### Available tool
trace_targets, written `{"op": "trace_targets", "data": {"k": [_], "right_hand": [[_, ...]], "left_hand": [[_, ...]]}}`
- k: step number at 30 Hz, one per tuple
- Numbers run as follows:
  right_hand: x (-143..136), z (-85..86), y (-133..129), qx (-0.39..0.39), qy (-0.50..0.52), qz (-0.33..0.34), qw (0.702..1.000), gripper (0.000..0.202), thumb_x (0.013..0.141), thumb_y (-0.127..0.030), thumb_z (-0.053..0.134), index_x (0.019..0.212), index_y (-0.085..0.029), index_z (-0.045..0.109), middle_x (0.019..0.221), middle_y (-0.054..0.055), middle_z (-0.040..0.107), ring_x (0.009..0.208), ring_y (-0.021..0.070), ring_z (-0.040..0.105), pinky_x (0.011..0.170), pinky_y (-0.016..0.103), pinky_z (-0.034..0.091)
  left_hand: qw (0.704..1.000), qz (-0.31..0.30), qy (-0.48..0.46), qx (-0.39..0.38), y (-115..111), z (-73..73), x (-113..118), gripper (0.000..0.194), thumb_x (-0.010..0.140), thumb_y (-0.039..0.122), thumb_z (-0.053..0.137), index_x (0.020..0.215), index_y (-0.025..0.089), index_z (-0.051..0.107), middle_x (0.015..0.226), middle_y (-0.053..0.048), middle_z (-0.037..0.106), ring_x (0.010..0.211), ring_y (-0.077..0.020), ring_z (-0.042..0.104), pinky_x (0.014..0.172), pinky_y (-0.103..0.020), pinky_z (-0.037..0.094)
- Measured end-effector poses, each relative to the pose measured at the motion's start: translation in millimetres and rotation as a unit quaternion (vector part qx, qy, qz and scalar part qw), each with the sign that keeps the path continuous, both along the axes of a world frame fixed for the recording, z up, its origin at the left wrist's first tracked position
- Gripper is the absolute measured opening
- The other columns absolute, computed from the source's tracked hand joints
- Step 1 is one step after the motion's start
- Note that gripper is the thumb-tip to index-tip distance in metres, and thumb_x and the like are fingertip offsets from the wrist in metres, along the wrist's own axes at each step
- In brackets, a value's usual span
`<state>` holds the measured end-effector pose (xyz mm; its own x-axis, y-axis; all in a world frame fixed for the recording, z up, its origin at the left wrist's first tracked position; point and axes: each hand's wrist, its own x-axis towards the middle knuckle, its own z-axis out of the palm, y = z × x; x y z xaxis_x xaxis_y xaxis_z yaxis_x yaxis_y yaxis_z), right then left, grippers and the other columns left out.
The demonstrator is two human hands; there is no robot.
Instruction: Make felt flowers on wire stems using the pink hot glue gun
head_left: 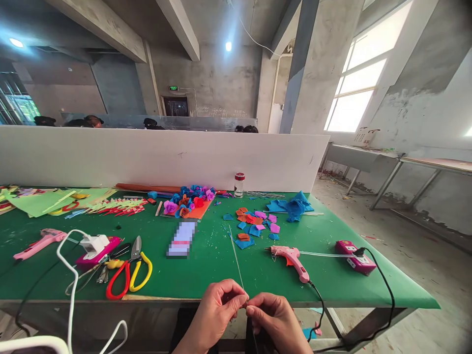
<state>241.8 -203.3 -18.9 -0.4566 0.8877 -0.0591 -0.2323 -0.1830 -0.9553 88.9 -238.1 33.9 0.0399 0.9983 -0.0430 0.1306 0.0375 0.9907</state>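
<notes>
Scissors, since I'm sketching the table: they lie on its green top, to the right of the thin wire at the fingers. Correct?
Wrong side: the scissors lie on the green top, but left of the thin wire, as the head view shows.

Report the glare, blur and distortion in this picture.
Head view: the window is nearly blown out, and the ceiling light has a bluish halo; head view: coarse pixels mask a rectangle on the green table, whose right corner looks stretched; head view: left hand and right hand look fairly sharp.
</notes>
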Motion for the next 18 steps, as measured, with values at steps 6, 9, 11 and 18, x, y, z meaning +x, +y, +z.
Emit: {"op": "trace_targets", "data": {"k": [6, 9, 11, 18], "right_hand": [[1, -0.9, -1, 0.018, 0.001, -0.017, 1.0, 0.039, 0.064, -0.049, 0.079, 0.067, -0.012, 0.068, 0.05, 0.0, 0.058, 0.045, 0.0081, 0.048, 0.049, 0.021, 0.037], [1, -0.1, -2, 0.014, -0.001, -0.028, 1.0, 0.04, 0.064, -0.051, 0.079, 0.067, -0.012, 0.068, 0.05, 0.0, 0.058, 0.045, 0.0086, 0.049, 0.05, 0.021, 0.037], [1, -0.2, -1, 0.009, 0.001, -0.028, 1.0, 0.041, 0.063, -0.052, 0.079, 0.067, -0.012, 0.068, 0.05, 0.0, 0.058, 0.045, 0.0086, 0.049, 0.05, 0.021, 0.037], [1, -1.4, -3, 0.016, 0.003, -0.027, 1.0, 0.04, 0.066, -0.051, 0.077, 0.067, -0.012, 0.067, 0.05, 0.0, 0.057, 0.045, 0.0082, 0.048, 0.05, 0.02, 0.037]], "left_hand": [[1.0, 0.005, 0.016, 0.005, 2, -3.1, 2, 0.031, 0.079, 0.045, 0.062, 0.069, 0.016, 0.061, 0.058, 0.002, 0.05, 0.055, -0.0108, 0.04, 0.052, -0.022, 0.032], [1.0, 0.006, 0.025, 0.014, 3, -5.3, 2, 0.031, 0.082, 0.045, 0.059, 0.069, 0.016, 0.058, 0.06, 0.002, 0.049, 0.055, -0.0108, 0.041, 0.052, -0.022, 0.033], [0.999, 0.005, 0.031, 0.022, 3, -6.5, 2, 0.032, 0.083, 0.045, 0.057, 0.068, 0.016, 0.057, 0.062, 0.001, 0.051, 0.056, -0.0108, 0.043, 0.053, -0.022, 0.034], [0.999, -0.002, 0.04, 0.012, 4, -10.3, 4, 0.029, 0.082, 0.045, 0.058, 0.072, 0.018, 0.057, 0.061, 0.002, 0.051, 0.05, -0.0107, 0.043, 0.047, -0.021, 0.037]]}}
